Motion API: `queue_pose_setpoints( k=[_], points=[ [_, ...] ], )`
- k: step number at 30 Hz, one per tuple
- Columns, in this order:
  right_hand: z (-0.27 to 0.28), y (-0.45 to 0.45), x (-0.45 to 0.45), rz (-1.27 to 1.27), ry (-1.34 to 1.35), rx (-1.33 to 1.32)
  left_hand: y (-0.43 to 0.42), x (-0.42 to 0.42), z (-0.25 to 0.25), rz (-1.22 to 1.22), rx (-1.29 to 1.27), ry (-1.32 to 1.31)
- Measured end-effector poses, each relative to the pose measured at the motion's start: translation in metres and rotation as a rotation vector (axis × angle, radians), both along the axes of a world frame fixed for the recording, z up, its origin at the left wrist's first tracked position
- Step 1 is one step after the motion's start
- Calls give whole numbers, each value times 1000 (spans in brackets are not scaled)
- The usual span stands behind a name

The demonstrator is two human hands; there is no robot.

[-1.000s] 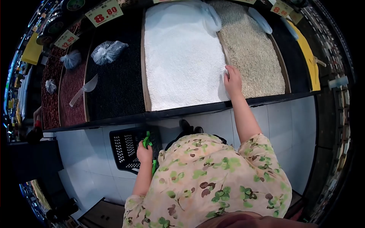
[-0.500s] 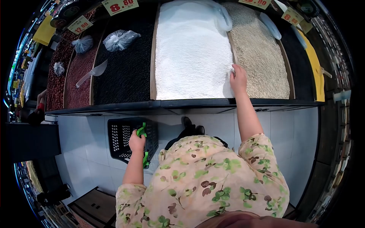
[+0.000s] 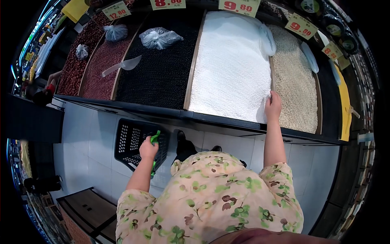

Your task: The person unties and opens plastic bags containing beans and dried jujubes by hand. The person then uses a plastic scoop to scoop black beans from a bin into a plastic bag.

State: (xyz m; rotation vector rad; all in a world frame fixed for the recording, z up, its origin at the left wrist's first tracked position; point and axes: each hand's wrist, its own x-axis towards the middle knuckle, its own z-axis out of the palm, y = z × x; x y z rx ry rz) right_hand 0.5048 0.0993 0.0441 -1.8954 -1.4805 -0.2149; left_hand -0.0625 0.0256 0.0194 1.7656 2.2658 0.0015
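My left hand (image 3: pixel 148 148) is closed round the green handle (image 3: pixel 154 137) of a dark perforated shopping basket (image 3: pixel 123 142), which hangs above the floor left of my legs. Out in front, my right hand (image 3: pixel 273 106) is at the near right corner of a bin of fine white grain (image 3: pixel 231 73), beside the wooden divider (image 3: pixel 272 75). Its fingers are bent and held together, and whatever is under them is hidden. Just right of this hand lies a bin of beige grain (image 3: pixel 294 81). A clear plastic scoop (image 3: pixel 268 40) rests at the white grain's far right edge.
Farther left are bins of black beans (image 3: pixel 162 77), small reddish beans (image 3: pixel 106 73) and dark red dates (image 3: pixel 77 61), with knotted plastic bags (image 3: pixel 160 38) and another scoop (image 3: pixel 124 65). Price signs (image 3: pixel 239 7) stand behind. A low wooden cabinet (image 3: pixel 89 209) is behind me; another person's arm (image 3: pixel 53 81) shows far left.
My view has turned, so the bins sit farther right and slant. My right hand stays by the divider, slightly nearer the bin's front edge. My left hand still holds the basket.
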Motion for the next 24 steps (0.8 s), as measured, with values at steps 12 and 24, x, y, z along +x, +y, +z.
queue_pose_setpoints(
  k=[12, 24],
  points=[
    [-11, 13, -12, -161, 504, 259, 22, -77, -13, 39, 73, -160],
    [50, 153, -285, 296, 394, 36, 47, -152, -25, 54, -88, -339]
  ],
)
